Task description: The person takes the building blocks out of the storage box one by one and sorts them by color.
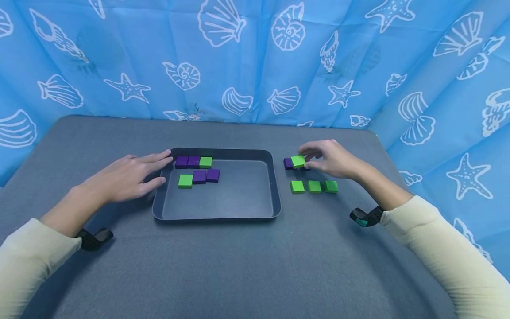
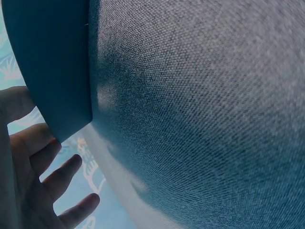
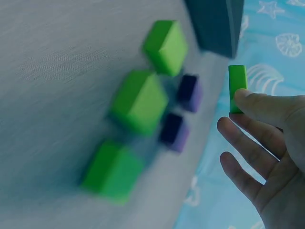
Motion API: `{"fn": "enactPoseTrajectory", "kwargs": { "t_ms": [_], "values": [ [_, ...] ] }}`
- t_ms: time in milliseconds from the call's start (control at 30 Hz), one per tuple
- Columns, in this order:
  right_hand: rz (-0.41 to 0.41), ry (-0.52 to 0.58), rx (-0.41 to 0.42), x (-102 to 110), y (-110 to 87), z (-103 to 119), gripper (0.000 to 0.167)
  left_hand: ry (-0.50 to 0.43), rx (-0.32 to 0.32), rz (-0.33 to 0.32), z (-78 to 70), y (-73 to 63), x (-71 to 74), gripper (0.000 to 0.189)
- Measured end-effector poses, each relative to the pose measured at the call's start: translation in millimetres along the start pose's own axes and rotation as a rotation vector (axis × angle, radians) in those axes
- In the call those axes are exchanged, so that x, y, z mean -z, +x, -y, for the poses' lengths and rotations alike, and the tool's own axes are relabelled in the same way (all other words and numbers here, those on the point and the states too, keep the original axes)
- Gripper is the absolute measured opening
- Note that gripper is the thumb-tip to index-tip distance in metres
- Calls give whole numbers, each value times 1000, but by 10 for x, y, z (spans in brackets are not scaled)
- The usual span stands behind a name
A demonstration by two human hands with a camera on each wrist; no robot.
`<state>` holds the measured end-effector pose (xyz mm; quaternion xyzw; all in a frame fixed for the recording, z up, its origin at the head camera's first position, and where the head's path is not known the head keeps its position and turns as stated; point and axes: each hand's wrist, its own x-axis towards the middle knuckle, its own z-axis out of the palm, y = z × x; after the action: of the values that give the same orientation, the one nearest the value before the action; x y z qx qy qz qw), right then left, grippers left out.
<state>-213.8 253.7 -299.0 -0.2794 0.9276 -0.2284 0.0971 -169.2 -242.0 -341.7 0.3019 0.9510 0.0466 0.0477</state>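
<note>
My right hand (image 1: pixel 332 157) pinches a green square tile (image 1: pixel 297 161) between thumb and fingers, held above two purple tiles (image 3: pixel 189 93) on the table. Three green tiles (image 1: pixel 314 187) lie in a row just nearer to me. On the left, my left hand (image 1: pixel 123 177) has its fingers extended against the left side of a dark shallow tray (image 1: pixel 231 199). In the left wrist view, its fingers (image 2: pixel 43 143) touch the tray's outer wall. Inside the tray, two purple tiles and a green one form the back row; in front sit a green tile (image 1: pixel 185 180) and two purple ones.
A grey cloth-covered table (image 1: pixel 247 266) carries everything. Behind it and along the right hangs a blue curtain (image 1: pixel 255 57) with white shells and starfish. Each wrist wears a black band (image 1: pixel 366 217).
</note>
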Motion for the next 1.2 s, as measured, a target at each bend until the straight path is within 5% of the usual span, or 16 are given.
{"fn": "enactPoseTrajectory", "kwargs": {
  "t_ms": [467, 900, 1200],
  "values": [
    [-98, 6, -67, 63, -721, -485, 38, -5, 4, 10, -4, 8, 19, 62],
    [-151, -16, -53, 11, -979, -684, 39, -2, 0, 8, 0, 4, 1, 62],
    [-141, -18, -150, -56, -1133, -816, 38, 9, 1, 8, 3, 11, 5, 62]
  ]
}}
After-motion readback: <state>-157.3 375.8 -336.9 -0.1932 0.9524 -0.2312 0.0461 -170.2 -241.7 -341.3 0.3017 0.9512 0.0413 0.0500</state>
